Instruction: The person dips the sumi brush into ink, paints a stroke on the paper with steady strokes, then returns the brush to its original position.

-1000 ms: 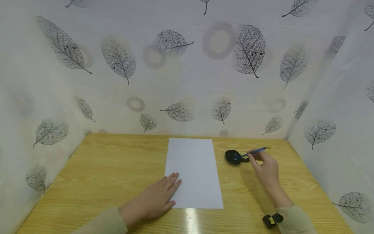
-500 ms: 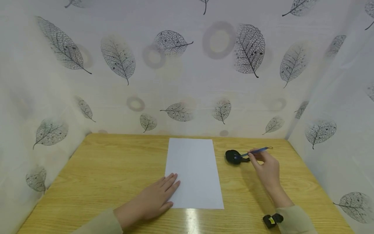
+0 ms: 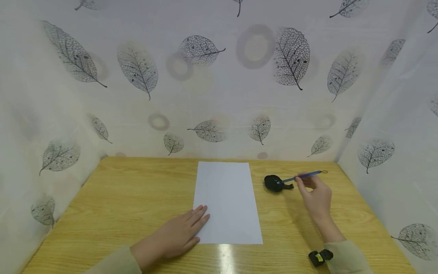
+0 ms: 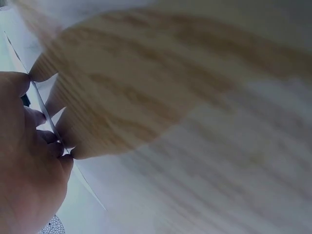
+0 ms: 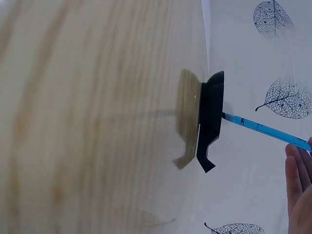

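A sheet of white paper point(image 3: 227, 201) lies on the wooden table. My left hand point(image 3: 178, 234) rests on its lower left edge with the fingers extended; the left wrist view shows these fingers point(image 4: 61, 146) at the sheet's edge. To the right of the paper sits a small black ink dish point(image 3: 272, 183) with a short handle. My right hand point(image 3: 316, 196) pinches a blue brush point(image 3: 311, 174) with a hanging loop at its end. In the right wrist view the brush's point(image 5: 263, 128) dark tip meets the top of the black dish point(image 5: 211, 107).
The table point(image 3: 137, 190) has a glossy wood surface with reflections. A pale curtain point(image 3: 219, 91) printed with leaves closes off the back and both sides. A black wrist device point(image 3: 320, 257) sits by my right sleeve.
My right hand has drawn slightly right with the brush, whose tip stays at the dish. My left hand has slid a little left and down along the paper's edge.
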The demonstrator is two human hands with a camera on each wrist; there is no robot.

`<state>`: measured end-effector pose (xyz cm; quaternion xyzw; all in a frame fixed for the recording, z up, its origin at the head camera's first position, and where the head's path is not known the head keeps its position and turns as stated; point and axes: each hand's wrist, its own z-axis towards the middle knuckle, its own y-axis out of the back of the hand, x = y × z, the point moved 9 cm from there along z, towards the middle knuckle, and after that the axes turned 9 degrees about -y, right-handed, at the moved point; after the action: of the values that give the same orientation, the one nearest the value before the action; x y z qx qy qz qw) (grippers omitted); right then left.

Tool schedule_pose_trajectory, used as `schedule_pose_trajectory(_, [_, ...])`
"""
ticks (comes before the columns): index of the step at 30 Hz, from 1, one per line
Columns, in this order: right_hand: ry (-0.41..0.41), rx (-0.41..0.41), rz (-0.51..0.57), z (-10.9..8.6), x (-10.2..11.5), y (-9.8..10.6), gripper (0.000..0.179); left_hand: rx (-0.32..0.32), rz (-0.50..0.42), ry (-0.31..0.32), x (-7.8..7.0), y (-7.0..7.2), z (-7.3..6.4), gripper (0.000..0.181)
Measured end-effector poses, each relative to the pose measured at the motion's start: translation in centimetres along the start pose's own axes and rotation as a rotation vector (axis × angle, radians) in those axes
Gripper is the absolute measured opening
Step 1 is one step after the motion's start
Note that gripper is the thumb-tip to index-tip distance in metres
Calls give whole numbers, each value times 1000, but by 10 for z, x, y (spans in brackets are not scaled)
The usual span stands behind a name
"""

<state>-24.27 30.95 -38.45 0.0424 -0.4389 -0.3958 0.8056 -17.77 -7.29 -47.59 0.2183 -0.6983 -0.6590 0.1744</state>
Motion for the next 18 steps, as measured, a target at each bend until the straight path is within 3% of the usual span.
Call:
schedule_pose_trajectory(8, [-76,-36,53,4,-7,11,8,20,-13,4,0,-3,2,64])
schedule_pose_trajectory(18, [-118,-39,18,6,-9,17,11,15,-18,6,-1,-2,1,64])
